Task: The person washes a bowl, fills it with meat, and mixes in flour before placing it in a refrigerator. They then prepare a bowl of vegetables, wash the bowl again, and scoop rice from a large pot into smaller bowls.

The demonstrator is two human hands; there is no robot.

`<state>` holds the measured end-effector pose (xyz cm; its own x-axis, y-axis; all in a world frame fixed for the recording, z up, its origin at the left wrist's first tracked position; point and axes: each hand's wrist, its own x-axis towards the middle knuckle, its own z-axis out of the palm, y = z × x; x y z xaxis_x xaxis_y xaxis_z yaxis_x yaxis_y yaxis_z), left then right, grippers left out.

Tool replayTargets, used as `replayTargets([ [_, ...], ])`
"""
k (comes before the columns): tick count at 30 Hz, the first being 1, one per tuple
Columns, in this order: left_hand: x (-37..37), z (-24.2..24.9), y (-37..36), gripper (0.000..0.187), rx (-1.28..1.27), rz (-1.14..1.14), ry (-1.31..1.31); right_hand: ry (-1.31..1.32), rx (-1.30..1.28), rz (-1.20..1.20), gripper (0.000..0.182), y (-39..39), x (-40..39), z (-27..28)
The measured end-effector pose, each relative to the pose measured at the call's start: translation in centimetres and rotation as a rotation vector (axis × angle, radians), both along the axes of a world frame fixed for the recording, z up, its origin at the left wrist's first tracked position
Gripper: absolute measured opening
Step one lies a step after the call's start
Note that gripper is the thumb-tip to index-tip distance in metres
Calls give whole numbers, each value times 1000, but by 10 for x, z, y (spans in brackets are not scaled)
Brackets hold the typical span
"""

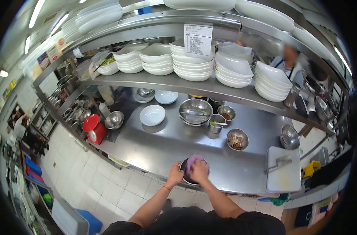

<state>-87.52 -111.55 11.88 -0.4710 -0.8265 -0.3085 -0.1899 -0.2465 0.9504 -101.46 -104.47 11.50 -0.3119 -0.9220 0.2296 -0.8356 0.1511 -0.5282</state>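
At the front edge of the steel counter, a round metal bowl (207,177) with a dark inside sits in front of my body. My left hand (175,172) is closed on the bowl's left rim. A purple cloth (195,159) is bunched inside the bowl under my right hand (198,170), whose fingers press it against the inner wall. My right fingertips are partly hidden by the cloth. Beyond the bowl, to the right, a smaller metal bowl holds brown pieces with pale strips (236,141).
A cutting board (281,178) with a cleaver (281,162) lies right. Metal bowls (195,109), a steel cup (216,126) and a white plate (152,115) stand behind. A red scale (94,129) is left. Overhead, a shelf (155,81) carries stacked white dishes. Another person (290,64) stands beyond.
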Motion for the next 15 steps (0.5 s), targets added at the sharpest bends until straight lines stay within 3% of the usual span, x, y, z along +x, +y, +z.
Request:
replayTargets([
  [1,3,-10,-12,38,-525,1,-260,56,138,84,32,-6,21,-12],
  [2,10,-5,-28,38,-534,-31,-255,-610,94,368,32,-15,31,-18],
  [4,34,0,-47,34,-254,-125,-181,-436,498,766,32,-23,18,-19],
  [5,42,-20,-54,35,-276,-186,-197,-442,495,737,32,-31,14,7],
  [7,46,-46,-74,34,-311,-194,-154,338,794,513,33,-39,23,63],
  [8,50,-45,-79,34,-325,-194,-132,321,799,491,33,-45,30,42],
  [10,51,-28,-89,34,-308,-200,-90,203,-134,128,34,-59,43,-24],
  [11,50,-14,-90,35,-274,-204,-70,-118,-279,157,40,-66,62,-39],
  [12,57,-9,-93,35,-272,-224,-64,-490,-7,248,34,-62,75,-26],
  [14,71,7,-105,37,-112,-353,-162,-435,646,643,33,-64,67,9],
  [15,75,26,-98,36,-41,-392,-177,-439,642,629,33,-65,64,30],
])
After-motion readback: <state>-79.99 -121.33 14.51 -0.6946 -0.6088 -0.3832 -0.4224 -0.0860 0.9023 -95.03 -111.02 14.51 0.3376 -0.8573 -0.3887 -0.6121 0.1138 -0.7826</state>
